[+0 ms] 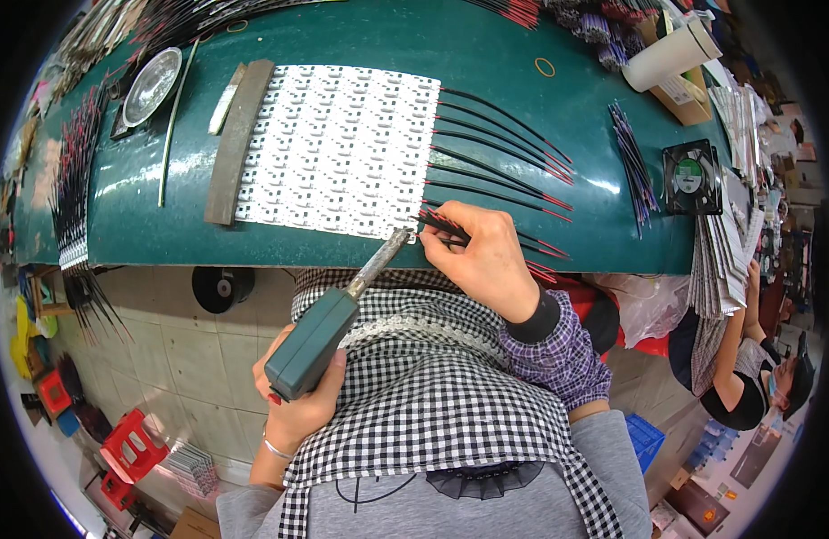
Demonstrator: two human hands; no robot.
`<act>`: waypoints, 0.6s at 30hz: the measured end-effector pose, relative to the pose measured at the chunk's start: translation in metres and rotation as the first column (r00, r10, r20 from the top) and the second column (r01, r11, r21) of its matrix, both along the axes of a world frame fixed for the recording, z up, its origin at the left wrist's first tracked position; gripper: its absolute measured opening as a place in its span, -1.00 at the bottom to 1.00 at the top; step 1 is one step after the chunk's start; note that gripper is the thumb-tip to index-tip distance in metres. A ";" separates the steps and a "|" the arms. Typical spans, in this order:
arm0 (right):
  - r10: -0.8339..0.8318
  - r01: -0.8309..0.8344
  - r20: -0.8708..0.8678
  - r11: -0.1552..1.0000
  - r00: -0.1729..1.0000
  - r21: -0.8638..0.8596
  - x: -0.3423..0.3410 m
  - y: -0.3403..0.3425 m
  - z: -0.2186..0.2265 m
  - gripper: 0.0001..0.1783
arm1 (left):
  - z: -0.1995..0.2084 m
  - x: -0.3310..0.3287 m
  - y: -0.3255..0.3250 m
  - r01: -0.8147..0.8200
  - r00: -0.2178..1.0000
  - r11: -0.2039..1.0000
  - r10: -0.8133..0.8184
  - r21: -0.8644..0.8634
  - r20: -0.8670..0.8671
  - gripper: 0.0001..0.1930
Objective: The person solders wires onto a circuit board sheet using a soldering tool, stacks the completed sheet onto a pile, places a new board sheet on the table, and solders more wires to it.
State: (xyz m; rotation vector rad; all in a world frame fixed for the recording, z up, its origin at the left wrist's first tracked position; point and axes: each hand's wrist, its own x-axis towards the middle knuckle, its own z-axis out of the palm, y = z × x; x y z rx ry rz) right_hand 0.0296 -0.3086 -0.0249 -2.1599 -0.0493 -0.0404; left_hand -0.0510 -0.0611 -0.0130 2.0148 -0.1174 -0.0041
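Note:
My left hand (299, 409) is wrapped round a dark green soldering gun (314, 343). Its metal barrel points up and right, with the tip at the near right corner of a white panel of small circuit boards (342, 148). My right hand (488, 256) pinches several black wires with red ends (448, 230) close to that same corner. Whether the tip touches the wire or the board is too small to tell. Farther up the panel's right edge, several black wires (500, 157) fan out to the right, their red ends lying on the green table (513, 99).
A grey bar (239, 148) lies along the panel's left edge. Left of it are a thin rod (175, 126) and a shallow metal dish (152, 87). Wire bundles (632, 166), a black fan (691, 177) and a white roll (670, 58) sit at right. Another person (747, 382) works at far right.

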 end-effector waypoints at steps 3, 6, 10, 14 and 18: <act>-0.007 0.007 -0.004 1.000 1.000 -0.006 -0.001 0.001 0.001 -0.89 | 0.000 0.000 -0.001 0.025 1.000 0.999 -0.025 0.028 -0.009 -0.83; -0.020 0.020 -0.009 1.000 1.000 -0.009 -0.002 0.001 0.000 -0.89 | -0.001 0.002 -0.001 0.048 0.999 0.998 -0.048 0.040 0.006 -0.84; -0.017 0.017 -0.022 1.000 1.000 -0.009 -0.001 0.001 0.001 -0.89 | -0.002 0.001 0.001 0.049 0.998 0.998 -0.050 0.049 0.025 -0.83; -0.015 0.015 -0.003 1.000 1.000 -0.010 -0.001 0.001 0.001 -0.88 | -0.012 -0.013 0.008 -0.062 0.994 0.998 0.060 -0.023 -0.091 -0.81; 0.003 -0.004 -0.019 1.000 1.000 -0.007 0.000 0.000 0.001 -0.87 | -0.009 -0.011 0.008 -0.054 0.997 0.998 0.054 -0.012 -0.049 -0.79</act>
